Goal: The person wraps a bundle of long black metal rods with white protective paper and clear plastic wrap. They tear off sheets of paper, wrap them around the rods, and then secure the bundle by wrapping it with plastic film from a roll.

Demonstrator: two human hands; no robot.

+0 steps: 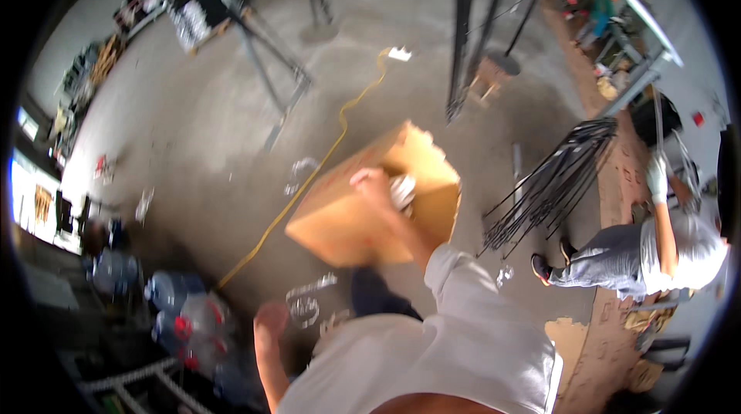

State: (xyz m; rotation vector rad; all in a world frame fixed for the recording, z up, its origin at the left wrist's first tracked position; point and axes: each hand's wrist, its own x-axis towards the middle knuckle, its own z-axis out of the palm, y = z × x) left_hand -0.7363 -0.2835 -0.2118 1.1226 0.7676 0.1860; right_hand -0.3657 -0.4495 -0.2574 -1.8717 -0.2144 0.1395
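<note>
A brown cardboard box (pixel 340 217) with a torn, open mouth is tilted on its side in front of me, above the concrete floor. My right hand (pixel 372 182) is closed on the edge of its opening, the forearm crossing the box. Some white items (pixel 401 192) show inside the box next to my wrist; their kind is unclear. At my left side hangs my left hand (pixel 270 317), away from the box and smeared by motion, so its fingers cannot be made out.
A yellow cable (pixel 343 117) runs across the floor to a white power strip (pixel 400 54). Large water bottles (pixel 174 290) stand at the left. Black metal rods (pixel 552 182) lie at the right, near a gloved co-worker (pixel 656 252). Metal frames (pixel 266 67) stand ahead.
</note>
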